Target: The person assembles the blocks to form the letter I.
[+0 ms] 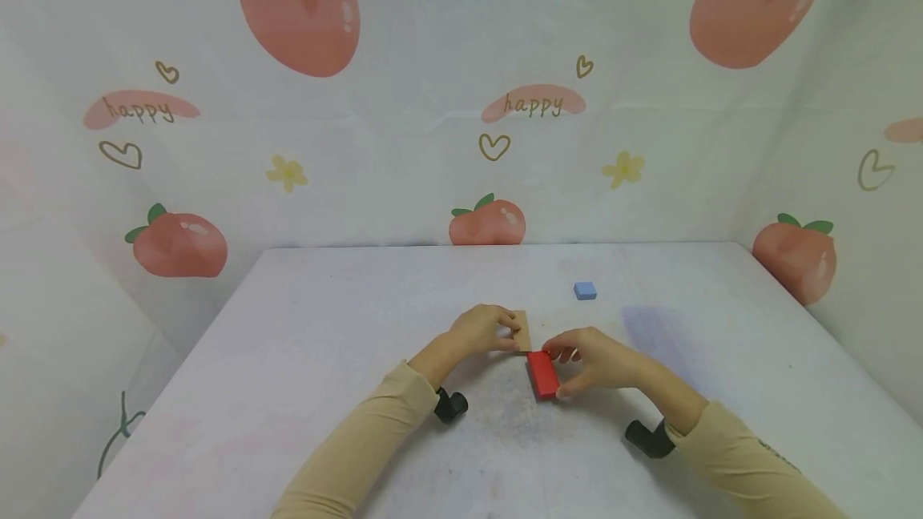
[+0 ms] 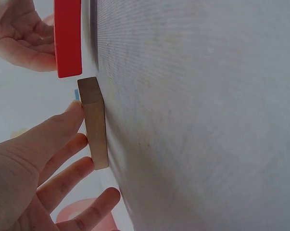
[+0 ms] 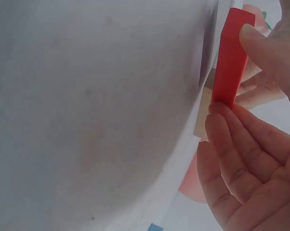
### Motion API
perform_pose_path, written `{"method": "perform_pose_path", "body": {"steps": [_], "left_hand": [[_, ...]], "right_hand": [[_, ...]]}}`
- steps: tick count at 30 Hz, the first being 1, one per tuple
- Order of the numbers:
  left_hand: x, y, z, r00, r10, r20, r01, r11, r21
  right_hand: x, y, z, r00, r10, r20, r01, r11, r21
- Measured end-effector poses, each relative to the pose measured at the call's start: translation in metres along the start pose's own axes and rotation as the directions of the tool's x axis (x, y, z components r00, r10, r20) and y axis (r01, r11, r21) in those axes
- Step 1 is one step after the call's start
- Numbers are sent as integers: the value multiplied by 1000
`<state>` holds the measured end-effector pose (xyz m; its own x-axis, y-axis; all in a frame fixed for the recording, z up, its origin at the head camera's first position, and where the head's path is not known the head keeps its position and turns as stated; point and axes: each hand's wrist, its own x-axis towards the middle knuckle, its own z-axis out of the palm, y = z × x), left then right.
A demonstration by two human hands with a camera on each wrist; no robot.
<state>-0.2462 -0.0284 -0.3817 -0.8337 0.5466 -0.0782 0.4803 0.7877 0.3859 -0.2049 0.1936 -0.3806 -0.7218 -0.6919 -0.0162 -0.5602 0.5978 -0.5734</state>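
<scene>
A red rectangular block (image 1: 544, 375) is pinched along its length between the thumb and fingertips of my right hand (image 1: 602, 359). In the left wrist view a gap and a shadow show between the red block (image 2: 68, 38) and the table, so it is held slightly raised. Just beyond lies a plain wooden block (image 1: 524, 331), flat on the table. My left hand (image 1: 481, 329) holds it from the left, thumb at its near end and fingertips toward its far end. In the right wrist view the wooden block (image 3: 202, 113) is partly hidden behind the red one.
A small blue block (image 1: 585, 291) sits farther back on the white table (image 1: 324, 359), right of the wooden block. Behind the table hangs a white cloth (image 1: 404, 86) printed with fruit and hearts. Black wrist devices (image 1: 450, 407) hang under both forearms.
</scene>
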Motion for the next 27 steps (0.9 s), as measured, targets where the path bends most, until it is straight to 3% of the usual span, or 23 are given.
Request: {"method": "perform_pose_path", "body": {"steps": [27], "left_hand": [[-2, 1, -1, 1000, 12, -15, -13, 1000, -25]], "right_hand": [[5, -7, 7, 1000, -8, 1, 8, 1000, -11]]}}
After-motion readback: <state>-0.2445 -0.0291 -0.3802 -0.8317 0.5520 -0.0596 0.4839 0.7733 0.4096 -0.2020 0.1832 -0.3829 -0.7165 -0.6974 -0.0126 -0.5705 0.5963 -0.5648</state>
